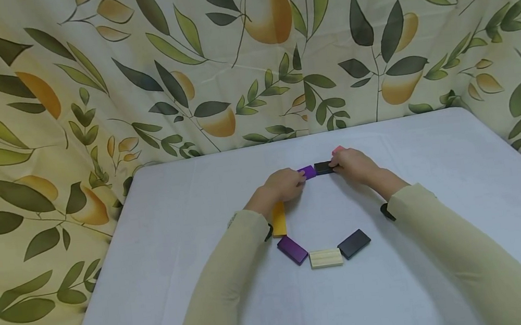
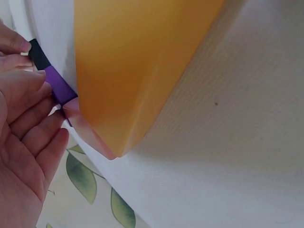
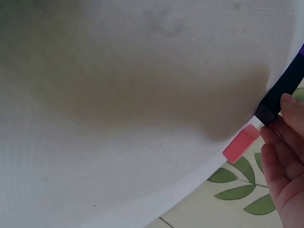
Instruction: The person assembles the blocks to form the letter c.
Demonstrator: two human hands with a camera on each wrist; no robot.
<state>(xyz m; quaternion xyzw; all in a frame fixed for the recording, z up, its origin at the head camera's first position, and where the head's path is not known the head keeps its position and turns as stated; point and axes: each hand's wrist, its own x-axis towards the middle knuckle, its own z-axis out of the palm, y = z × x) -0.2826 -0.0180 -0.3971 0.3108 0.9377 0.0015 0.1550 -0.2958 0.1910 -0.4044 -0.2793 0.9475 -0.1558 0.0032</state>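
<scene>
My left hand (image 1: 285,184) pinches a bright purple block (image 1: 308,172) at the far side of a ring of rectangular blocks. Its end meets a black block (image 1: 323,168), which my right hand (image 1: 356,165) pinches between thumb and fingers at the opposite end. Partly hidden behind the right hand is a pink-red block (image 3: 241,144), a small gap away from the black one. In the left wrist view, a pale pink block (image 2: 88,128) lies between the purple block and a large-looking yellow block (image 2: 137,61); the left hand covers that spot in the head view.
Nearer the body, a dark purple block (image 1: 292,250), a pale wood-coloured block (image 1: 326,259) and a dark grey block (image 1: 354,243) continue the curve. All lie on a white-covered table (image 1: 192,232). A leaf-and-fruit patterned curtain (image 1: 229,82) hangs behind its far edge.
</scene>
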